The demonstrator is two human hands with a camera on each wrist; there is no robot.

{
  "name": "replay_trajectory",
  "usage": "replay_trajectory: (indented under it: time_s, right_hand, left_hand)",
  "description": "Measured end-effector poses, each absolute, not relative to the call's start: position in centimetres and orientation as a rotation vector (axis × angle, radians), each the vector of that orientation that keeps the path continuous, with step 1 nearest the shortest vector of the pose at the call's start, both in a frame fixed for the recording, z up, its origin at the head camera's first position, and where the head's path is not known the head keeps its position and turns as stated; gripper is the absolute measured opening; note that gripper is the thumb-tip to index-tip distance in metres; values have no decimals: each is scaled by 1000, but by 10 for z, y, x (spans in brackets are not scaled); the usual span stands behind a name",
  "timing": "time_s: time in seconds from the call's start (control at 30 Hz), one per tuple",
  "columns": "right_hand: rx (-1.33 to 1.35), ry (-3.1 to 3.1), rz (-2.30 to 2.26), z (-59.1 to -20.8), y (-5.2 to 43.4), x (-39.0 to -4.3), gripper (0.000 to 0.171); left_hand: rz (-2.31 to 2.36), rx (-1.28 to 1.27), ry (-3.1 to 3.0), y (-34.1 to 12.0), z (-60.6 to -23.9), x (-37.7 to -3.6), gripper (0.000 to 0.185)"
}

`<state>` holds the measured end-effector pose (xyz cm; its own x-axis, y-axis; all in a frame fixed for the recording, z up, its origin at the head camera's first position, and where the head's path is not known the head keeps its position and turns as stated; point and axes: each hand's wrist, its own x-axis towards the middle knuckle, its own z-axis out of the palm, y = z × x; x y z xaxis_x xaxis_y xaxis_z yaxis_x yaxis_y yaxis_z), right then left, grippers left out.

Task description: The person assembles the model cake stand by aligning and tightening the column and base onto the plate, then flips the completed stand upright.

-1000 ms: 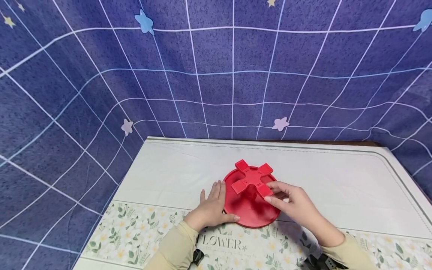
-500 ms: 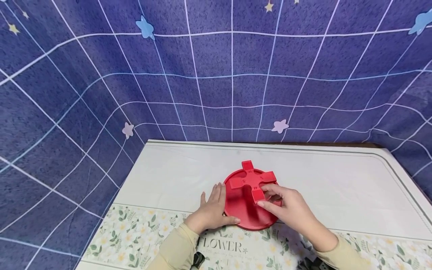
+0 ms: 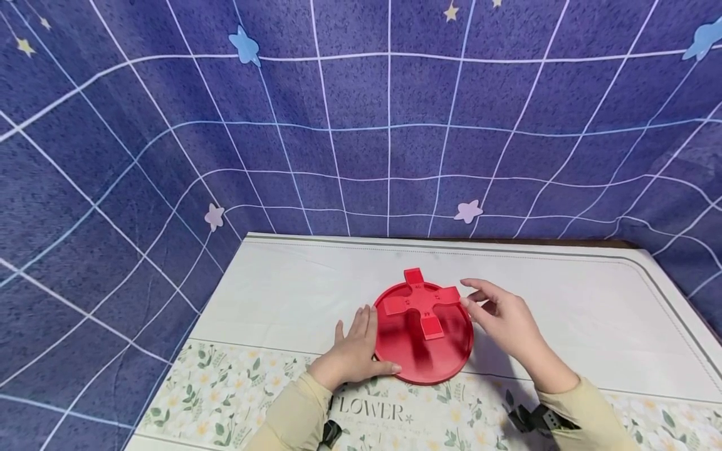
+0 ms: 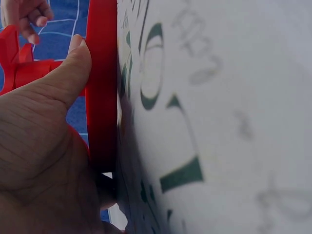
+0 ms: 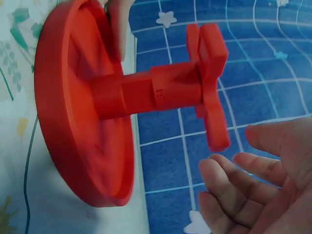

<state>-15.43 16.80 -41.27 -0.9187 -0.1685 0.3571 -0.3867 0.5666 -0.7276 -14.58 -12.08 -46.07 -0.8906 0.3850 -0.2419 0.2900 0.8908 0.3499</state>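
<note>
- Head view, surroundings: a blue curtain (image 3: 350,150) with pale grid lines and stars is hanging behind and at the left; a worktop (image 3: 293,269), white with a flowered band lettered "FLOWER", is carrying the red pieces.
- Head view, pieces: a red round dish (image 3: 448,360) is lying flat near the middle, hollow side up; a red four-armed cross (image 3: 420,300) is standing raised over it, hiding what is beneath.
- Head view, left hand (image 3: 356,351): grip spread, fingers lying straight at the dish's left rim, thumb splaying along the near edge.
- Head view, right hand (image 3: 504,316): hovering just beside the cross's right-hand arm, grip parted, fingers loosely bending.
- Left wrist view: the dish's side is running upright beside large lettering; the thumb is reaching over the rim, the hand partly blocking the dish; its other fingers are mostly hidden.
- Right wrist view: a red post (image 5: 146,92) is joining dish and cross; part of the left hand is showing at the rim; the right-hand fingers are curving loosely, apart from the cross.
</note>
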Motion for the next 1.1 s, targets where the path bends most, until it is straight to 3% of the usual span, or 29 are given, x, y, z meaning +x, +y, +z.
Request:
replay_trajectory:
  time_s: [0.23,0.57,1.1]
  right_hand:
    - [532,-2590,1483,-423,171,-162,30]
    - [512,-2552,1703,-425,172,-147,26]
    - [580,-2644,1303,-423,140,-131,37]
  left_hand:
    - [465,498,2739,-120,-464,-146,117]
    - [467,493,2739,-121,-463,-147,116]
    - [449,493,2746,-120,-461,-147,118]
